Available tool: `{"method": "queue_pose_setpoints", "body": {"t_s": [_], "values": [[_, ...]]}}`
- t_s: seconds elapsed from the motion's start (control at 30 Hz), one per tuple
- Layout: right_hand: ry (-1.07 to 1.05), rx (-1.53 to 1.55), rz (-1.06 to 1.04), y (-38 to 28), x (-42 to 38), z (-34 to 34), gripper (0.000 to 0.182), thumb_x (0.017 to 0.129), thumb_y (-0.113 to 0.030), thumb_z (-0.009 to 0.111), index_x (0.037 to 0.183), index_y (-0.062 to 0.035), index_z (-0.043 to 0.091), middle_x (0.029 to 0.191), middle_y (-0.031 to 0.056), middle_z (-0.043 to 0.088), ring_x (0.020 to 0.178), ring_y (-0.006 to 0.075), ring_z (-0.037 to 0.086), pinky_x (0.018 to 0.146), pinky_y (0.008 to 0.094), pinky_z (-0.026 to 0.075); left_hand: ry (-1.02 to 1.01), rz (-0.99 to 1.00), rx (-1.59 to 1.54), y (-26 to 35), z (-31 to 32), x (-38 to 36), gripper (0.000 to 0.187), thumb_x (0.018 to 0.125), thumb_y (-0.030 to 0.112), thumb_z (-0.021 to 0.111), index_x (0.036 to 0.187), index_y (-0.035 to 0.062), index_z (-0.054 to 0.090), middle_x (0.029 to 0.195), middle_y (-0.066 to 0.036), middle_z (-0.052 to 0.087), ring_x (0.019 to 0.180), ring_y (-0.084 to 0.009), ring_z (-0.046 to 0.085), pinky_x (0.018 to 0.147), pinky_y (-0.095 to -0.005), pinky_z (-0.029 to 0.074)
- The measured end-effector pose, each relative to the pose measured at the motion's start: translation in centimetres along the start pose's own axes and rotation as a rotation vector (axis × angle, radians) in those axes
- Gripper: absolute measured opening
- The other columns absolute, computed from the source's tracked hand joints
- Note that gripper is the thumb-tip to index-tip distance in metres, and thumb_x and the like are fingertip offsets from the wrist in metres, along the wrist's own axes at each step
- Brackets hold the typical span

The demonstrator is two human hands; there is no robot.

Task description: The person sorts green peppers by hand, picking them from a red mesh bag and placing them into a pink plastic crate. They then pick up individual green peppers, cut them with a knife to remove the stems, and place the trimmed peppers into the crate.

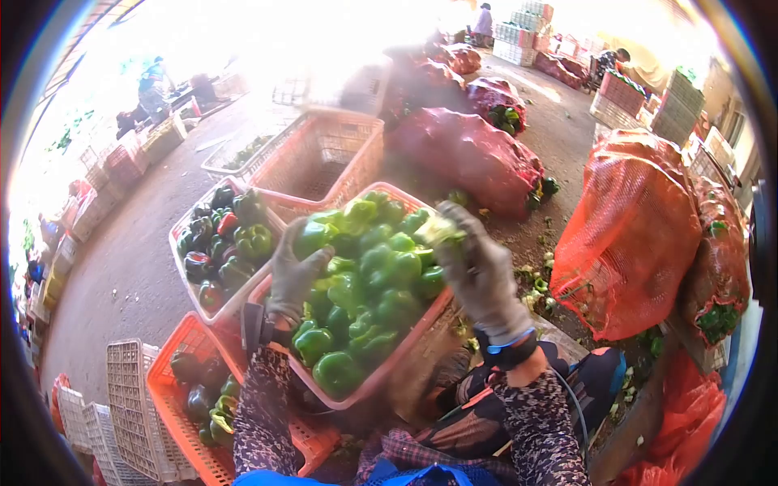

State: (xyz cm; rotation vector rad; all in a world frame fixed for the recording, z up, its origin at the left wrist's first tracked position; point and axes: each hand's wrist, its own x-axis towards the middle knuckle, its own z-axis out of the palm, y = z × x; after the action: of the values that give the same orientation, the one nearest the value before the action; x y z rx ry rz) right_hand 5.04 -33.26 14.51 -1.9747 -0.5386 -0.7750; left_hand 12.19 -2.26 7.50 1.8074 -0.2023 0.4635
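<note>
My gloved left hand (293,271) grips a green bell pepper (312,236) over a pink crate (381,374) heaped with green peppers (369,304). My gloved right hand (480,271) is raised at the crate's right rim, fingers closed around a blurred green pepper piece (440,230). A dark band sits on the right wrist. Both forearms wear patterned sleeves.
A white crate (180,220) of dark and red-tinged peppers lies left; an orange crate (166,397) with dark peppers lies below it. An empty orange crate (320,158) sits behind. Red mesh sacks (632,235) stand right. Pepper scraps (539,283) litter the floor. People work far off.
</note>
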Motion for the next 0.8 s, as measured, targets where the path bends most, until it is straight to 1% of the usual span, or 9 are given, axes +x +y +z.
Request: {"method": "queue_pose_setpoints", "body": {"t_s": [0.1, 0.13, 0.23, 0.3, 0.37, 0.43, 0.5, 0.57, 0.8], "values": [[0.112, -0.044, 0.159, -1.4, 0.3, -7.2, 0.043, 0.103, -0.014, 0.066, 0.142, 0.0007, 0.057, 0.119, 0.016, 0.075, 0.101, 0.0161, 0.073, 0.089, 0.032, 0.059, -0.211, 0.321, 0.735, -3.8, -0.7, -0.4, 0.071, 0.077, 0.025, 0.087, 0.141, 0.0096, 0.061, 0.13, -0.022, 0.067, 0.112, -0.0375, 0.069, 0.098, -0.0438, 0.055], [0.134, 0.063, 0.22, -1.4, -0.2, -9.8, 0.041, 0.104, -0.013, 0.064, 0.142, 0.0012, 0.058, 0.114, 0.0112, 0.075, 0.099, 0.0114, 0.069, 0.087, 0.0286, 0.057, -0.468, -0.095, 0.963, -3.9, -0.3, -1.8, 0.068, 0.083, 0.032, 0.081, 0.143, 0.0084, 0.059, 0.134, -0.022, 0.066, 0.118, -0.0371, 0.067, 0.103, -0.0444, 0.052], [0.199, -0.089, 0.53, -3.6, -1.7, -17.7, 0.042, 0.105, -0.015, 0.063, 0.143, 0.0001, 0.057, 0.113, 0.008, 0.074, 0.095, 0.008, 0.064, 0.082, 0.0278, 0.055, -0.792, -0.278, 0.54, -1.6, -1.1, 0.7, 0.076, 0.091, 0.043, 0.07, 0.154, 0.0056, 0.05, 0.14, -0.023, 0.065, 0.13, -0.0319, 0.063, 0.11, -0.041, 0.047], [0.235, -0.212, 0.507, -0.4, -5.4, -21.7, 0.042, 0.104, -0.022, 0.066, 0.141, -0.0027, 0.061, 0.108, 0.0095, 0.077, 0.095, 0.0112, 0.069, 0.083, 0.0288, 0.055, -0.78, 0.07, 0.799, -8.7, -3.2, 2.7, 0.059, 0.095, 0.043, 0.069, 0.144, 0.0117, 0.06, 0.107, -0.021, 0.075, 0.09, -0.0313, 0.073, 0.084, -0.044, 0.056], [0.156, -0.528, 0.626, 1.9, -10.0, -24.0, 0.046, 0.102, -0.03, 0.069, 0.141, -0.0068, 0.062, 0.108, 0.0146, 0.078, 0.102, 0.0197, 0.075, 0.087, 0.0324, 0.056, -0.772, 0.048, 1.349, -4.8, -0.9, 5.2, 0.065, 0.095, 0.057, 0.067, 0.144, 0.0152, 0.062, 0.103, -0.023, 0.075, 0.088, -0.036, 0.073, 0.083, -0.0468, 0.056], [0.053, -0.468, 0.875, 5.3, -15.9, -22.8, 0.052, 0.1, -0.043, 0.068, 0.141, -0.0108, 0.063, 0.113, 0.0206, 0.075, 0.108, 0.0313, 0.074, 0.09, 0.0389, 0.057, -0.426, 0.018, 1.145, -3.5, 0.8, 6.0, 0.074, 0.093, 0.069, 0.062, 0.144, 0.0163, 0.062, 0.116, -0.024, 0.072, 0.101, -0.0382, 0.071, 0.089, -0.0505, 0.053], [-0.377, -0.686, 1.164, 7.7, -19.9, -20.8, 0.059, 0.098, -0.052, 0.065, 0.142, -0.0118, 0.062, 0.118, 0.0211, 0.074, 0.111, 0.0379, 0.071, 0.096, 0.0458, 0.056, -0.145, 0.312, 1.309, -10.9, 1.5, 6.6, 0.068, 0.097, 0.054, 0.066, 0.152, 0.0151, 0.055, 0.151, -0.021, 0.053, 0.139, -0.0364, 0.049, 0.114, -0.0476, 0.041], [-0.696, -0.759, 1.204, 10.9, -23.7, -17.3, 0.063, 0.098, -0.057, 0.062, 0.143, -0.0133, 0.061, 0.124, 0.0214, 0.072, 0.115, 0.0418, 0.068, 0.1, 0.0506, 0.053, -0.486, -0.146, 0.996, -14.4, 1.5, 7.2, 0.067, 0.099, 0.044, 0.067, 0.156, 0.0127, 0.049, 0.154, -0.019, 0.052, 0.145, -0.0358, 0.044, 0.122, -0.0472, 0.031], [-0.27, -0.661, 1.208, 26.0, -26.1, -11.4, 0.039, 0.102, -0.044, 0.057, 0.127, -0.0158, 0.068, 0.101, 0.0245, 0.074, 0.097, 0.0444, 0.071, 0.085, 0.0536, 0.056, -0.602, -0.09, 0.72, -11.4, 2.0, 2.8, 0.063, 0.095, 0.023, 0.059, 0.152, -0.001, 0.048, 0.155, -0.022, 0.05, 0.149, -0.0388, 0.039, 0.127, -0.049, 0.021]]}}
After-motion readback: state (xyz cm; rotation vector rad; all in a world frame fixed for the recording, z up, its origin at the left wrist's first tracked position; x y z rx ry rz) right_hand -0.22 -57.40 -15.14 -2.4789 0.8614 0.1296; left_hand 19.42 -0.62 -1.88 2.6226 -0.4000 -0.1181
